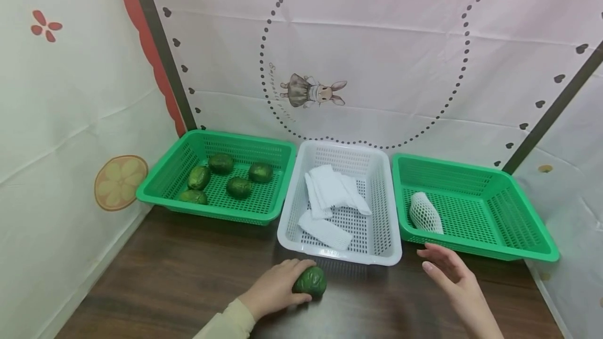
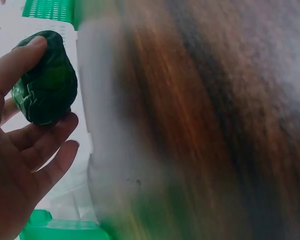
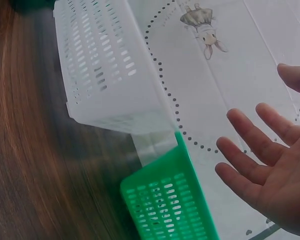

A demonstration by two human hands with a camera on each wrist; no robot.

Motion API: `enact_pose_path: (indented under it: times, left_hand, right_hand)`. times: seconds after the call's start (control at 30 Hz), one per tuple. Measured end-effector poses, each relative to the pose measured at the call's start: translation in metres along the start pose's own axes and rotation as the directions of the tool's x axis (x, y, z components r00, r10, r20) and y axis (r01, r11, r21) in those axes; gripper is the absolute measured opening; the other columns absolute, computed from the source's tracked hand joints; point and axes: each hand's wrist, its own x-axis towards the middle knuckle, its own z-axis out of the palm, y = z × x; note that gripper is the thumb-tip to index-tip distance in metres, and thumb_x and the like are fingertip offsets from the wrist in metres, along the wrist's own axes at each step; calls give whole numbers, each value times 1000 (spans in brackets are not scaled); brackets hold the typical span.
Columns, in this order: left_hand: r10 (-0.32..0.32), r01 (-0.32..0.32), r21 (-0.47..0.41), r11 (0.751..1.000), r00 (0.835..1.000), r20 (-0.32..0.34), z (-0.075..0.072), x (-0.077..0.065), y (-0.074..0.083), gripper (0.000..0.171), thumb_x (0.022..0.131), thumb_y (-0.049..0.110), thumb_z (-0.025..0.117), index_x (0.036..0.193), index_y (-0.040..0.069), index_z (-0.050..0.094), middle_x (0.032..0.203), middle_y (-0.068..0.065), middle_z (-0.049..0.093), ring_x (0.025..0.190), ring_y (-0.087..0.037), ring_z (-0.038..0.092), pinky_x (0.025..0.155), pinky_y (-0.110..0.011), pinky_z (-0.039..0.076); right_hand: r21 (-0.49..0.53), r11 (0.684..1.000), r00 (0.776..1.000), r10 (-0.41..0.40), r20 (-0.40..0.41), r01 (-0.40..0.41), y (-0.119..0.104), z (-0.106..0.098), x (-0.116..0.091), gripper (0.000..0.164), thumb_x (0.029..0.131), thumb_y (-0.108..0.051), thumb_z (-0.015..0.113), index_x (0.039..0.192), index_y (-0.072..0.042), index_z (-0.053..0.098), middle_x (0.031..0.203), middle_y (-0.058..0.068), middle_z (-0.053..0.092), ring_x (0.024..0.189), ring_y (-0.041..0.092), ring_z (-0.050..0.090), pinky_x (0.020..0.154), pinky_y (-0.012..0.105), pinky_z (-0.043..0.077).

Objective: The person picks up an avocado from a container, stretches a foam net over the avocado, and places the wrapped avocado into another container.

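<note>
My left hand (image 1: pixel 279 287) grips a dark green, wrinkled avocado (image 1: pixel 312 282) in front of the white basket. In the left wrist view the thumb lies over the avocado (image 2: pixel 49 80) and the fingers curl beneath it. My right hand (image 1: pixel 458 282) holds nothing; its fingers are spread and slightly bent, near the front rim of the right green basket (image 1: pixel 476 247). Inside that basket lies one item in a white foam net (image 1: pixel 425 213). The white basket (image 1: pixel 339 255) contains several flat white foam net sleeves (image 1: pixel 325 230). In the right wrist view, the right hand (image 3: pixel 275 165) appears with extended fingers.
At the left stands another green basket (image 1: pixel 221 213) with several avocados (image 1: pixel 239 188) in it. The three baskets line the back of a dark brown wooden table (image 1: pixel 188 271). Behind them hangs a pale printed cloth (image 1: pixel 367 67) with a rabbit picture; cloth also covers both sides.
</note>
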Motion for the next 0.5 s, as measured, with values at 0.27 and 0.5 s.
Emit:
enact_pose_path:
  times: [0.27,0.5]
  left_hand:
    - [15,-13,63,998,999,-38,9,8,-6,62,66,51,61,118,25,41,94,5,48,83,-11,48,68,-32,42]
    - [4,-1,87,996,999,-33,13,11,-11,63,66,51,62,119,26,40,94,3,48,81,-13,49,66,-33,43]
  right_hand:
    - [18,1000,1000,18,-3,-18,-3,4,3,45,81,-37,50,121,-20,38,114,2,48,104,9,42,75,18,39]
    - [38,999,999,34,-4,-34,-5,9,7,48,81,-38,50,122,-18,38,114,3,48,103,10,44,76,19,39]
